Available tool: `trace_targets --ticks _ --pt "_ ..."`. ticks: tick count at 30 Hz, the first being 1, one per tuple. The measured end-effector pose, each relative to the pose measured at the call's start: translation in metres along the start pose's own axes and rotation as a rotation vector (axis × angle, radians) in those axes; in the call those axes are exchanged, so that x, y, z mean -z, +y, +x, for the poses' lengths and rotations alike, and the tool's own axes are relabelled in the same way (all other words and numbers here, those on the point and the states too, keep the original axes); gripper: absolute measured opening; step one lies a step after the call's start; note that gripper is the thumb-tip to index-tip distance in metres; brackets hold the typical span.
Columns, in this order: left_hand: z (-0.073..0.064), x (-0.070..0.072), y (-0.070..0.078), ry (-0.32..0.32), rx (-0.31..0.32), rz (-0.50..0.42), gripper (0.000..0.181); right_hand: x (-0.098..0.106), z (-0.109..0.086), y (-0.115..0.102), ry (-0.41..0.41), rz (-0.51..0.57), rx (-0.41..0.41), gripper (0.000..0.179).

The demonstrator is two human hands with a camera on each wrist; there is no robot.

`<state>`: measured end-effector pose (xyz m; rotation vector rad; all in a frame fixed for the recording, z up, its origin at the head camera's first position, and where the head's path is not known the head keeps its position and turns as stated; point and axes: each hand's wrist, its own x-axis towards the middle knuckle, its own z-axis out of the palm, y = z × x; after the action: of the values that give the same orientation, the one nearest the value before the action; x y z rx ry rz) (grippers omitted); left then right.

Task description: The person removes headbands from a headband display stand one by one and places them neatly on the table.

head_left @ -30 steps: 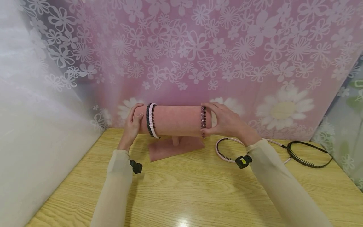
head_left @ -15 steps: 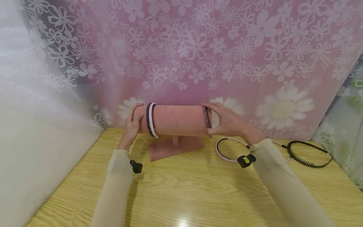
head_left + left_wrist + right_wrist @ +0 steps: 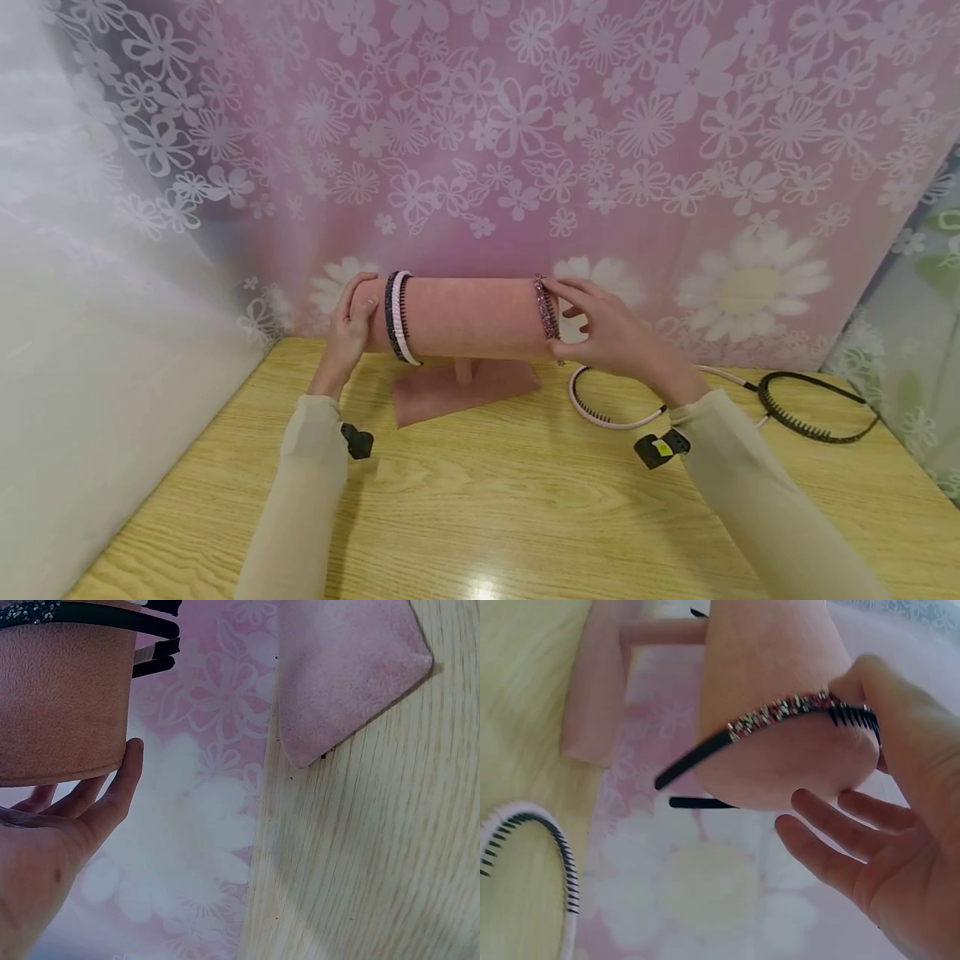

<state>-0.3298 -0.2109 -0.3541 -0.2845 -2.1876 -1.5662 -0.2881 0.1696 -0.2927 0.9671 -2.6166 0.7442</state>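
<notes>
In the head view a pink padded roll (image 3: 474, 318) lies level on its pink stand base (image 3: 465, 395). My left hand (image 3: 348, 328) grips its left end, fingers over the top and thumb in front; in the left wrist view several fingertips touch the roll's edge. My right hand (image 3: 618, 337) pinches a headband (image 3: 546, 307) at the roll's right end. The right wrist view shows this headband (image 3: 780, 712) with multicoloured glitter, black teeth and black tips, tilted across the roll's end face. Its other fingers are spread away from the roll.
Around the roll near its left end sit a white headband (image 3: 401, 317) and a dark glittery headband (image 3: 391, 310). On the wooden table (image 3: 465, 517), at the right, lie a pale pink headband (image 3: 600, 421) and a black toothed headband (image 3: 806, 429). A flowered pink curtain (image 3: 465, 233) hangs behind.
My right hand has shifted right, bringing the glittery headband to the roll's right end. That headband now tilts, its lower part farther right. The left hand keeps its grip on the roll.
</notes>
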Motion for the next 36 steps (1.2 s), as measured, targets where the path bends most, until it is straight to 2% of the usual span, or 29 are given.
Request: trace_targets --ticks 3,8,12,16,20,25,31,36 --pt "0.003 -0.001 -0.007 0.014 -0.018 0.013 0.044 -0.003 -0.006 -0.002 0.042 0.047 -0.006 0.074" --pt "0.003 -0.001 -0.005 0.013 -0.010 0.019 0.045 -0.010 -0.016 -0.006 0.120 0.131 -0.061 0.071" --pt "-0.003 -0.001 0.008 -0.004 0.009 0.014 0.040 -0.017 -0.023 -0.007 0.197 0.188 -0.116 0.063" --pt "-0.010 -0.001 0.022 -0.015 0.012 0.016 0.038 -0.022 -0.029 -0.009 0.274 0.192 -0.101 0.052" --pt "-0.013 0.000 0.026 -0.015 0.001 0.007 0.038 -0.024 -0.031 -0.011 0.322 0.171 -0.090 0.046" --pt "-0.013 0.000 0.027 -0.015 0.001 0.006 0.038 -0.023 -0.034 -0.009 0.337 0.167 -0.105 0.043" --pt "-0.013 0.000 0.027 -0.011 0.001 0.015 0.037 -0.019 -0.042 -0.004 0.304 0.193 -0.130 0.042" --pt "-0.012 0.000 0.026 -0.012 -0.006 0.021 0.037 -0.015 -0.053 0.001 0.288 0.163 -0.137 0.040"
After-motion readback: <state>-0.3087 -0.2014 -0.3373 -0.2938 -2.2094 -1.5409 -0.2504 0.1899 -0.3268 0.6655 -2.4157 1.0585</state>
